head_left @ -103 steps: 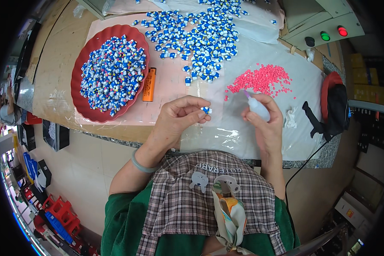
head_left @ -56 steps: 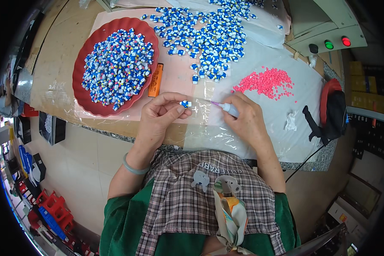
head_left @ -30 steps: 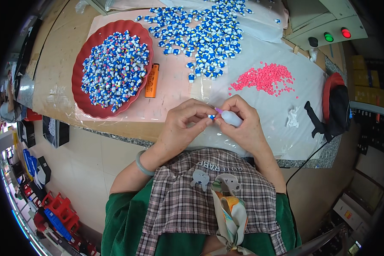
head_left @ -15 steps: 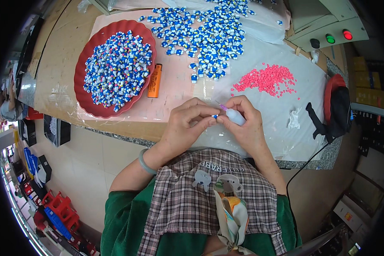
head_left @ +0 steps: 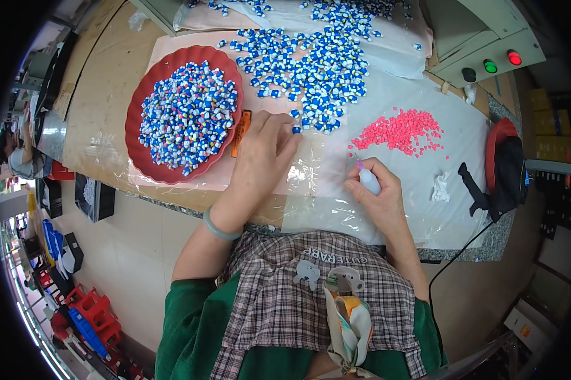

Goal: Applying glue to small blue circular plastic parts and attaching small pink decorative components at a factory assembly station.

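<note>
My left hand [head_left: 263,149] is stretched forward beside the red bowl. Its thumb and forefinger close at the tips round a small blue-and-white piece [head_left: 296,130] at the near edge of the loose pile [head_left: 330,82]. My right hand [head_left: 382,193] grips a small white squeeze bottle [head_left: 370,182] with a thin needle tip on a purple base, pointing up and away. Just beyond the needle lie many tiny pink pieces [head_left: 406,132]. The scalloped red bowl [head_left: 134,136] at the left is heaped with blue-and-white pieces, some with pink on them.
An orange lighter [head_left: 240,136] lies between bowl and left hand, partly covered. A crumpled white tissue [head_left: 441,187] and a black cloth-like thing [head_left: 506,161] over a red dish [head_left: 501,133] are at the right. A grey machine [head_left: 488,44] with lit buttons stands at the back right.
My hands have parted. The left has gone forward and left to the pile's edge; the right has drawn slightly right with the bottle. The piece formerly between them is out of sight. The view has shifted slightly.
</note>
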